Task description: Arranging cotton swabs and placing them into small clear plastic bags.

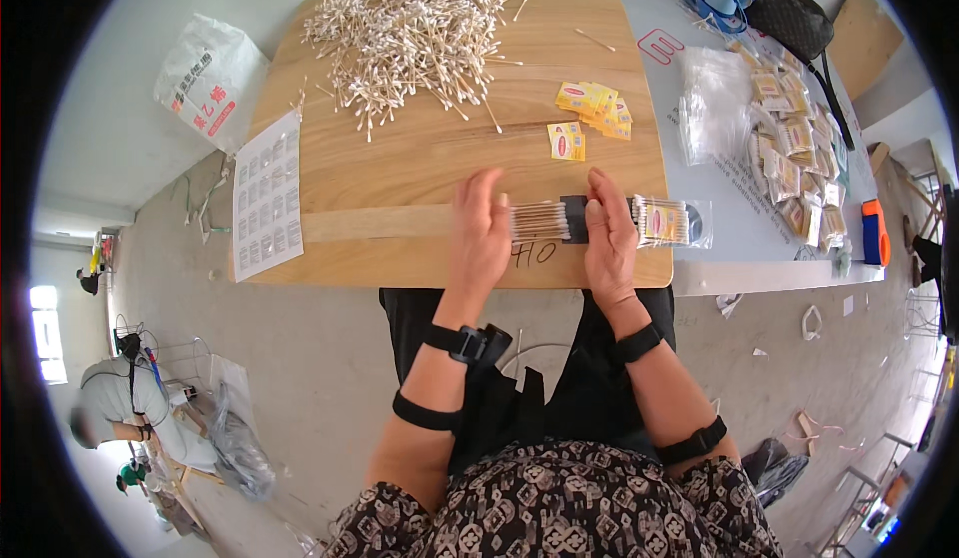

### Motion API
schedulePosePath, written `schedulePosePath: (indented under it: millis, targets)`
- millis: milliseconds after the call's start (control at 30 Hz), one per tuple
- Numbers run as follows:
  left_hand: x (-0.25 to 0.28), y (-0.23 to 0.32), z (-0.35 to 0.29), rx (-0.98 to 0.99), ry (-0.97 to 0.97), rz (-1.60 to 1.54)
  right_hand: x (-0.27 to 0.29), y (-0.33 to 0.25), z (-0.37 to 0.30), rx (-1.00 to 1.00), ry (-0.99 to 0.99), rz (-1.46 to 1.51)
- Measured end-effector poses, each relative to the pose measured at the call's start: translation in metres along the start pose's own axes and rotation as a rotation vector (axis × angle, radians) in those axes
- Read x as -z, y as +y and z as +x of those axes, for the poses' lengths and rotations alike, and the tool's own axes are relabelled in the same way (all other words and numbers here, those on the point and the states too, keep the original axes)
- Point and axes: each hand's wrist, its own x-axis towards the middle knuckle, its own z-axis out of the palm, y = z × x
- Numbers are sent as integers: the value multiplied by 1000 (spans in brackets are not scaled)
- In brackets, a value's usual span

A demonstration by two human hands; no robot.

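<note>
The row of cotton swabs [538, 223] lay at the centre of the frame, flat on the wooden table [400, 163], its sticks side by side between the person's two hands. The left hand [481, 230], smeared by motion, stood at the row's left end; the right hand [610, 235] stood upright by the dark block [574, 217] at its other end. The hands were apart, and I could not tell whether either was pinching anything. Just right of the right hand sat a clear packet [662, 222] of swabs with a yellow card inside; the loose swab pile [410, 43] filled the upper middle. To my eye the row would be very light, its sticks stiff but thin enough to snap, the tips soft and easily crushed. Loose sticks would probably roll and splay, so the surest hold seemed a gentle squeeze across the middle of the shafts, clear of the cotton.
</note>
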Motion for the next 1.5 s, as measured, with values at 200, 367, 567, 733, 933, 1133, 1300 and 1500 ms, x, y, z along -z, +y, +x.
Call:
schedulePosePath:
  millis: [200,367,567,733,933,1133,1300,1500]
  targets:
    - [-30,-1,-13,127,246,-291,-25,0,2,-131,55,462]
    - [-32,20,-6,144,174,-398,-23,-4,4,-212,51,585]
    - [-16,27,-20,-119,-136,465,-15,-4,7,-260,63,707]
    - [-19,32,-35,-77,-305,570,-15,-9,5,-263,96,738]
    - [-18,44,-39,-57,-342,624,-9,-7,1,-227,110,706]
    - [-14,46,-28,-42,-392,646,-7,-9,2,-276,106,688]
    - [-17,10,-31,-4,77,-63,-7,-11,-1,-257,87,719]
    - [-19,42,-27,-196,-291,567,-7,-11,3,-295,93,713]
